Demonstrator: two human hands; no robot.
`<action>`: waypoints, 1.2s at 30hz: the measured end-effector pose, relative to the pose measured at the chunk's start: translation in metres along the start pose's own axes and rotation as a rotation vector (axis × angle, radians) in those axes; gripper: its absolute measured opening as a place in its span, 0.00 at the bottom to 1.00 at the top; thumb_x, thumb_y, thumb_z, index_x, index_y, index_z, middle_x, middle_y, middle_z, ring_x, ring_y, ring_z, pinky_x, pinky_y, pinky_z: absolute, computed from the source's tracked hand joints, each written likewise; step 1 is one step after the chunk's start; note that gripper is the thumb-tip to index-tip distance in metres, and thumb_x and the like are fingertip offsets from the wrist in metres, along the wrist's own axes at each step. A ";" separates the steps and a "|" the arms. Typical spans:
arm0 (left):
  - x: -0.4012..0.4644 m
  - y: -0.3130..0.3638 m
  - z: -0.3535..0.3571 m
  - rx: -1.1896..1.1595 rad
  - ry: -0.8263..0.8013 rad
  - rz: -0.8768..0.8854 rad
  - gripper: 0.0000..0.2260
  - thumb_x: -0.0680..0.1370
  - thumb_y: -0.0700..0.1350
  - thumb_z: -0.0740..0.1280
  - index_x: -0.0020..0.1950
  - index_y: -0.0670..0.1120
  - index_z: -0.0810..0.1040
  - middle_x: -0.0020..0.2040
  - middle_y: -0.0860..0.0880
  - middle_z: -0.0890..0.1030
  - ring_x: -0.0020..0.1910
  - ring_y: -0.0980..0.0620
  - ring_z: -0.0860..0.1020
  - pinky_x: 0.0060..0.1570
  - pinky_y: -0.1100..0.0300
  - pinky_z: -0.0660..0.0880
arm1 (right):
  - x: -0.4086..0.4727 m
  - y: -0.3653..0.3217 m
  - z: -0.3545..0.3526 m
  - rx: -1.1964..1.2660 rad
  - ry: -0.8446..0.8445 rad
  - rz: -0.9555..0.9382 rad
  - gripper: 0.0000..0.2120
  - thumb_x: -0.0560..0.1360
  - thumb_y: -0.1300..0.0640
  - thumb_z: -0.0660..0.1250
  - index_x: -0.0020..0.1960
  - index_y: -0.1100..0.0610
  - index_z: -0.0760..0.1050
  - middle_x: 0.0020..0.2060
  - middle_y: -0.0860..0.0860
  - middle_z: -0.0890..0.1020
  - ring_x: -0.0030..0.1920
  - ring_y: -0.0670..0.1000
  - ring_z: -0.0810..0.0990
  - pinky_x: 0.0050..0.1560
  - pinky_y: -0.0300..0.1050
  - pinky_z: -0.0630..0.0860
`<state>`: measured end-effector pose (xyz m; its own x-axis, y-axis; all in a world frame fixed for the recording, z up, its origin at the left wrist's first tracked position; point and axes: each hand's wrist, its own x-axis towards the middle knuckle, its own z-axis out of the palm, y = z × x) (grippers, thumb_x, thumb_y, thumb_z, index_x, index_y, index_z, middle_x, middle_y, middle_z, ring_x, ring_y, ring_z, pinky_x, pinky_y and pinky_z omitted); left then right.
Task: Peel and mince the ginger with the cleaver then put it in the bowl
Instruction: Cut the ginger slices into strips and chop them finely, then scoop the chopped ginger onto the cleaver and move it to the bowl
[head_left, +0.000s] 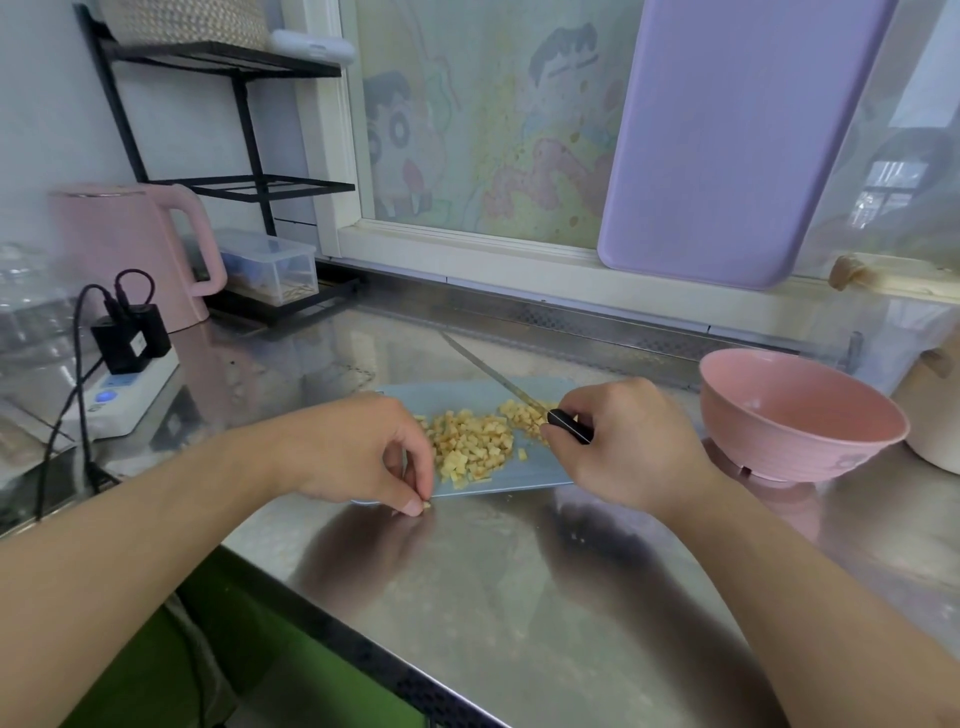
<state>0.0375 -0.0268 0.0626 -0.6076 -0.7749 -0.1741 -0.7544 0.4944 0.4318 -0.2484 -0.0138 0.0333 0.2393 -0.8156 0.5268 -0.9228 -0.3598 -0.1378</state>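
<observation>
Head view looks down on a steel counter (519, 597) where a pale blue cutting board (452, 397) lies flat, its long axis running left to right. A heap of diced ginger (475, 444) sits on the middle of the board, spreading toward its right end; none of it lies in the pink bowl (800, 415), which stands upright just off the board's right end, apart from it.

The right hand (623, 441) grips the black handle of the cleaver (498, 382), fingers curled round it. The blade shows edge-on as a thin line, its long axis slanting from the hand up and to the left, its tip out past the board's far edge and over the counter. The handle end rests at the right side of the ginger heap.

The left hand (363, 452) is at the board's near-left corner, thumb and fingertips pinched together on a single ginger piece (426, 504) right at the board's near edge, on the counter.

Bare steel spreads wide in front of the board, toward the counter's near edge. To the far left stand a pink kettle (135, 249) and a power strip (130, 384), well apart from the board; a lilac board (737, 135) leans against the window behind.
</observation>
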 end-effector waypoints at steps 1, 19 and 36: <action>0.000 0.000 0.001 -0.011 0.001 -0.001 0.04 0.75 0.50 0.79 0.45 0.59 0.87 0.42 0.57 0.86 0.42 0.55 0.84 0.52 0.51 0.82 | 0.000 0.000 0.000 0.004 0.005 0.002 0.16 0.74 0.43 0.65 0.33 0.52 0.72 0.24 0.48 0.72 0.30 0.54 0.73 0.29 0.44 0.60; 0.043 0.005 0.023 -0.026 0.507 -0.078 0.02 0.79 0.48 0.75 0.47 0.54 0.87 0.38 0.59 0.84 0.40 0.63 0.81 0.39 0.73 0.73 | 0.006 0.017 -0.022 0.732 0.051 0.589 0.14 0.79 0.58 0.66 0.36 0.61 0.75 0.26 0.55 0.79 0.23 0.53 0.73 0.30 0.49 0.74; 0.100 0.071 0.055 -0.007 0.577 0.026 0.25 0.80 0.63 0.65 0.74 0.55 0.72 0.71 0.60 0.71 0.71 0.56 0.70 0.69 0.56 0.69 | 0.003 0.027 -0.053 0.326 -0.158 0.702 0.12 0.79 0.61 0.61 0.39 0.65 0.75 0.34 0.63 0.85 0.18 0.50 0.76 0.26 0.41 0.72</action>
<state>-0.0905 -0.0479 0.0270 -0.3904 -0.8531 0.3462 -0.7385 0.5147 0.4355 -0.2890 -0.0019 0.0749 -0.3034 -0.9472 0.1032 -0.7446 0.1681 -0.6460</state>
